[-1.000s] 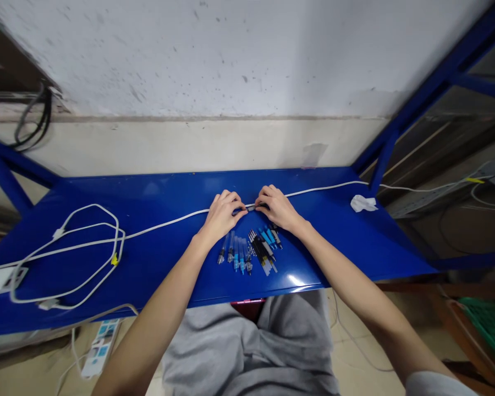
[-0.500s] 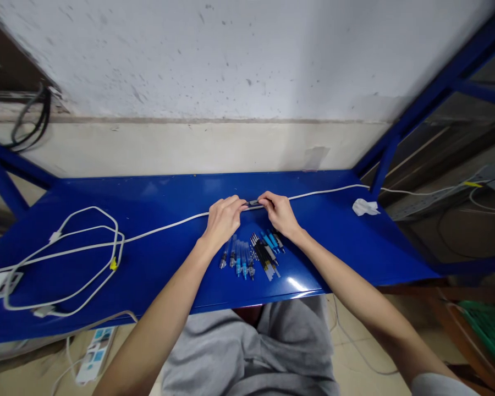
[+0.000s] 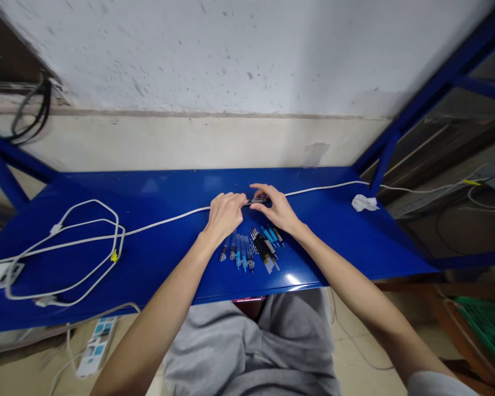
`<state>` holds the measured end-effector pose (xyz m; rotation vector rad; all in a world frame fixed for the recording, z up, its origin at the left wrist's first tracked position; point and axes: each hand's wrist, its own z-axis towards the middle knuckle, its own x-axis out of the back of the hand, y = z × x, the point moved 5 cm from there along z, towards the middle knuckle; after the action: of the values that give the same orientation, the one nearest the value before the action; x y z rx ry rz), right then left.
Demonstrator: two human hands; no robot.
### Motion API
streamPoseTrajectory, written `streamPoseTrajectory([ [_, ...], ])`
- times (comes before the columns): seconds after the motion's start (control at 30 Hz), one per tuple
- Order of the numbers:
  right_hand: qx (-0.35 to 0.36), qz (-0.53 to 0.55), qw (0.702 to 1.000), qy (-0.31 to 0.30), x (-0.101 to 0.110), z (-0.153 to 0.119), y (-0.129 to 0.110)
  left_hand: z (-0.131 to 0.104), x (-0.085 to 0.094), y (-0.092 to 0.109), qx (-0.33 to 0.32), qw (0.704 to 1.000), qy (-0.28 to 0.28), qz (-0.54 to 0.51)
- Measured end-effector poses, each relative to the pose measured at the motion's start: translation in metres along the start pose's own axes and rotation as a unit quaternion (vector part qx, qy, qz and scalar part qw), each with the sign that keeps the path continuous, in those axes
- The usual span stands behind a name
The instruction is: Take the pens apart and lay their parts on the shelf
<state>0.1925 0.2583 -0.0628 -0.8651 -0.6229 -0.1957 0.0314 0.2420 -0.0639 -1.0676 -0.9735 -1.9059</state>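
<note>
My left hand is closed, its thumb and fingertips pinching the left end of a dark, slim pen. The pen lies level above the white cable. My right hand is open around the pen's right end, with thumb and fingers spread apart; whether it touches the pen is hard to see. Nearer to me on the blue table lie several clear pen barrels with dark or blue tips. Beside them are several dark refills, some blue and black pen pieces and tiny pale bits.
A white cable runs across the table behind the parts and loops at the left. Crumpled white tissue lies at the right. Blue frame posts and the wall bound the table. A power strip is on the floor.
My right hand has let go of its pinch; its fingers have spread apart around the pen's right end. The left hand keeps its hold. The view has shifted slightly.
</note>
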Motion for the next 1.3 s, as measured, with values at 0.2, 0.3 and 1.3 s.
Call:
streamPoseTrajectory([
  [0.2, 0.01, -0.006, 1.0, 0.01, -0.001, -0.001, -0.003, 0.0, -0.001, 0.0, 0.012, 1.0, -0.014, 0.007],
  [0.3, -0.012, -0.026, 0.999, -0.026, -0.004, -0.001, 0.0, -0.001, 0.001, -0.004, 0.017, 1.0, -0.01, 0.016],
  [1.3, 0.032, -0.163, 0.986, -0.003, 0.021, 0.002, -0.003, -0.003, 0.009, -0.02, 0.01, 0.997, 0.078, -0.014],
])
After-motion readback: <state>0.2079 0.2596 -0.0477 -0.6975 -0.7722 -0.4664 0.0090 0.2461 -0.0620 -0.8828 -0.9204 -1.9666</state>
